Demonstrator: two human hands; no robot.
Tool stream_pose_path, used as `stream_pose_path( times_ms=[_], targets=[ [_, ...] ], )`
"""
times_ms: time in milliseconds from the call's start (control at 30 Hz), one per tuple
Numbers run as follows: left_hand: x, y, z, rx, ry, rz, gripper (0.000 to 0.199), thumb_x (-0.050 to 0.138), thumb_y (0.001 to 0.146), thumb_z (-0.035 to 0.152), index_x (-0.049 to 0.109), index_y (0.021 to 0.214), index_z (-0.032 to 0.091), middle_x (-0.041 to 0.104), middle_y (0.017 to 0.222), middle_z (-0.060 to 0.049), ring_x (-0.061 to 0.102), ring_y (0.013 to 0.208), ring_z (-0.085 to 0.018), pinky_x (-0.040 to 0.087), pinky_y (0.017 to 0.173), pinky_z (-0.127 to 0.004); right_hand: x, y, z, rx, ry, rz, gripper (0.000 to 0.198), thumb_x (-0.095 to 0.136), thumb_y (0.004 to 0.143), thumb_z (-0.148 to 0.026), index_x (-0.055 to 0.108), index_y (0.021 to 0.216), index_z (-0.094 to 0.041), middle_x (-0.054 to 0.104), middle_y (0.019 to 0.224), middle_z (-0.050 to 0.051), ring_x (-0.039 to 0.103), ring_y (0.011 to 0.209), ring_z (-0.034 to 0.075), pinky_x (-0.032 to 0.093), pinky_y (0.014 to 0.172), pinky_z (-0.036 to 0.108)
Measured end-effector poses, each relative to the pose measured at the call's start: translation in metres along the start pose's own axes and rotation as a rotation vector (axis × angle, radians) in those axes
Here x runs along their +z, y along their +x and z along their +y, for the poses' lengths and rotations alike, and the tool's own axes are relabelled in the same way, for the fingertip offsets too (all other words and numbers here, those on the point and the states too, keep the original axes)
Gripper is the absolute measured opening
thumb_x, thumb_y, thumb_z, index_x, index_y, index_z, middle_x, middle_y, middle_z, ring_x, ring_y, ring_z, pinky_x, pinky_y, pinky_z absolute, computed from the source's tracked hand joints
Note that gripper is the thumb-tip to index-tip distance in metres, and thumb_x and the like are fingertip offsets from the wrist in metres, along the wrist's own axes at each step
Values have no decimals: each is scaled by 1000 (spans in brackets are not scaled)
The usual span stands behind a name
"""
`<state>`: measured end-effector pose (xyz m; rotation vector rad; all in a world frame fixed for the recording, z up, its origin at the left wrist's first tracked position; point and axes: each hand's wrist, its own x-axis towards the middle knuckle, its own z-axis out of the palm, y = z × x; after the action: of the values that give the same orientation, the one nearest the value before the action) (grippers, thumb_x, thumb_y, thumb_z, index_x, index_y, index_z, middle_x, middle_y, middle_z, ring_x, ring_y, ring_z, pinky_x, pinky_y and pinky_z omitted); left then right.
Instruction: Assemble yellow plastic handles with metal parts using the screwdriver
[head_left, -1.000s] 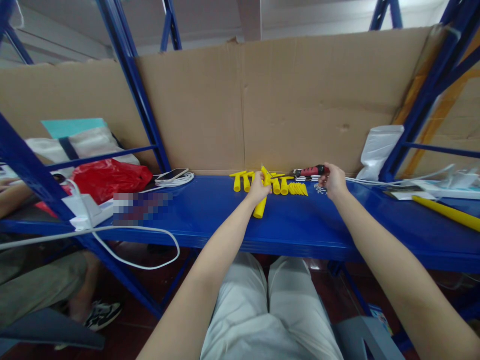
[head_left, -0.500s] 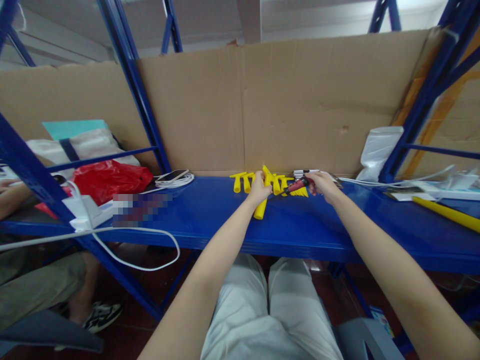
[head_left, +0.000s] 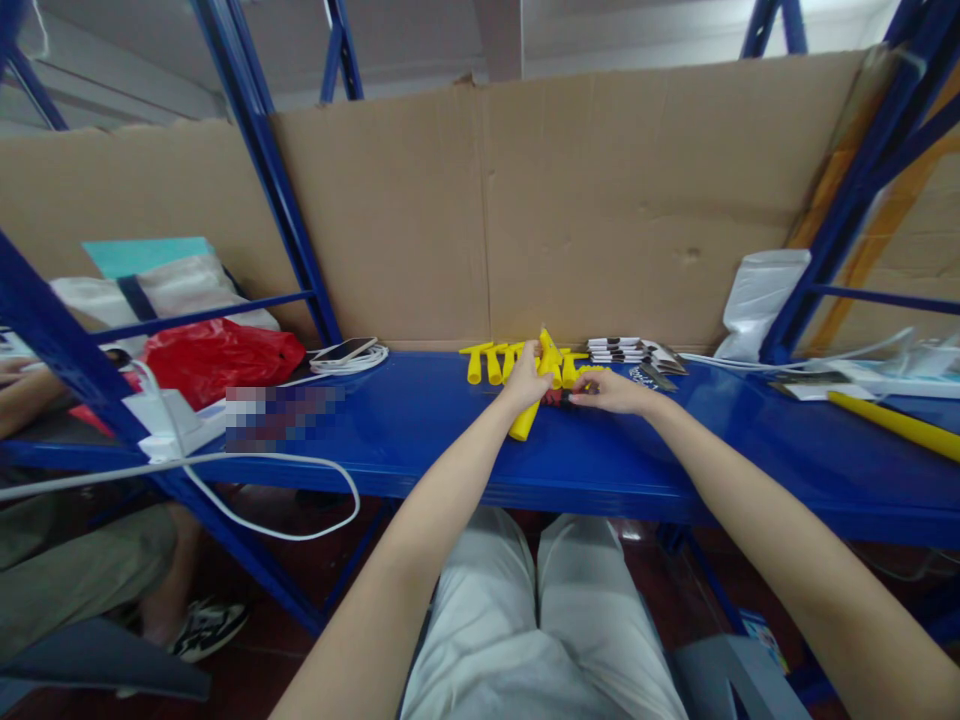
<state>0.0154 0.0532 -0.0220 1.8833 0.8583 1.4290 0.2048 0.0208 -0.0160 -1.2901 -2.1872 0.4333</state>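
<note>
My left hand (head_left: pixel 525 380) is closed round a yellow T-shaped plastic tool (head_left: pixel 523 422); its round handle points down toward me and its wide head (head_left: pixel 550 350) rises above my fingers. My right hand (head_left: pixel 606 390) is closed on the black end of a red-and-black screwdriver (head_left: pixel 553 397). The screwdriver lies level, close beside my left hand, and its tip is hidden there. Behind my hands stands a row of similar yellow T-shaped pieces (head_left: pixel 474 368). Yellow pieces (head_left: pixel 596 371) also lie just beyond my right fingers.
On the blue shelf (head_left: pixel 420 430), small black-and-white packets (head_left: pixel 615 350) lie behind my right hand. A phone (head_left: pixel 343 350) rests on a coiled white cable at left. A cardboard sheet (head_left: pixel 600 200) walls the back. A red bag (head_left: pixel 221 355) and a seated person's leg (head_left: pixel 82 560) are farther left.
My right hand has moved left and slightly down, bringing the screwdriver against the left hand's side, more level than before. The packets behind it now show. My left hand keeps its hold, shifted slightly.
</note>
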Motion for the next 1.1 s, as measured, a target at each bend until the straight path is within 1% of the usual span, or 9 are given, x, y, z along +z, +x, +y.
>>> stream_pose_path(
  times_ms=[67,167,267,400,533,733,867,1000,1100],
  targets=[
    [2,-1,1,41,20,-29,46,59,65,-1,49,105,19,61,109,-6,59,110,-20,44,102,-40,-2,2,-3,-43,-46,128,24,66,77,-43,64,81,-19,68,81,6,59,69,18,50,68,32],
    [5,-3,3,81,22,-95,46,61,67,1,49,107,19,61,113,-8,59,110,-21,45,100,-41,-2,4,-9,-118,-18,361,27,62,81,-46,63,89,-19,69,89,9,62,74,19,51,70,34],
    [8,-7,8,89,24,-144,43,59,69,2,48,107,19,60,114,-8,61,104,-19,49,95,-39,2,6,-13,-173,18,469,32,59,83,-51,61,91,-20,68,88,8,62,73,19,52,70,34],
    [9,-10,13,152,53,-186,41,59,69,2,49,106,18,60,111,-9,59,106,-20,47,96,-38,7,7,-16,-206,59,530,28,57,84,-49,58,89,-21,66,86,7,60,69,18,51,67,33],
    [10,-11,12,174,38,-233,41,62,71,5,51,108,19,61,110,-7,59,104,-20,45,98,-39,6,5,-20,-178,76,570,21,54,84,-42,53,81,-22,64,79,5,58,66,17,49,65,32],
    [12,-13,13,141,13,-250,41,63,71,7,51,108,19,61,112,-8,58,109,-21,43,101,-41,2,0,-27,-57,83,506,17,53,84,-39,51,81,-22,62,79,5,57,69,17,47,66,31],
    [11,-13,15,100,11,-233,42,62,69,3,51,107,19,61,111,-7,58,109,-20,46,100,-40,3,0,-28,-24,86,488,18,52,86,-40,51,84,-22,61,80,5,55,70,18,47,68,31],
    [8,-9,12,67,-9,-153,44,67,69,6,52,107,20,62,113,-8,57,113,-22,47,100,-40,-9,3,-16,21,28,551,15,51,87,-36,54,87,-21,62,85,8,58,78,20,47,76,33],
    [6,-8,10,33,-18,-141,46,71,68,10,52,109,20,61,116,-9,59,112,-24,47,100,-42,-29,0,7,166,-175,579,12,48,86,-24,59,85,-19,64,91,13,60,89,24,46,86,36]
  ],
)
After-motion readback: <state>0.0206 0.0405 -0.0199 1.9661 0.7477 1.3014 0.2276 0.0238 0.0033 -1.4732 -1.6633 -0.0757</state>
